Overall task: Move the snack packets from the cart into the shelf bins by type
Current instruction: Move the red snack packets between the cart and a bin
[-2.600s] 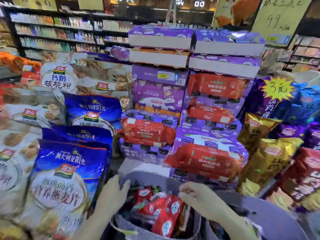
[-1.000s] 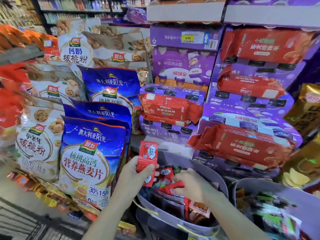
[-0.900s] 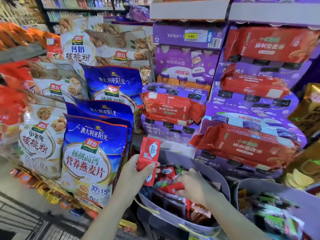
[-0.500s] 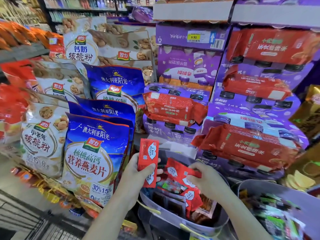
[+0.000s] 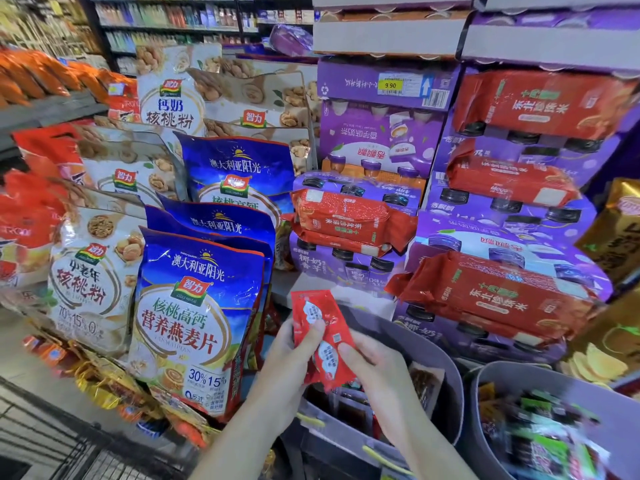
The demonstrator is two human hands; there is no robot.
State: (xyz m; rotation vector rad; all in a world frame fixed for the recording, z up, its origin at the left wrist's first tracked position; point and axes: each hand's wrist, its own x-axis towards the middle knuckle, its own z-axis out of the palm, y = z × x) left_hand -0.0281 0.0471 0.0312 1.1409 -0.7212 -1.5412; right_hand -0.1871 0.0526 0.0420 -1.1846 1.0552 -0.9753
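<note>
Now the left hand (image 5: 285,363) and right hand (image 5: 379,370) pinch a loose stack of red packets (image 5: 317,323); one could slip free.

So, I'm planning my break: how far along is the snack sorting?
Done: nothing I can confirm from this view. In hand: the left hand and right hand together hold a few red packets above the grey bin. Left: other packets lie in that bin, and the second grey bin beside it is full of mixed packets.
</note>
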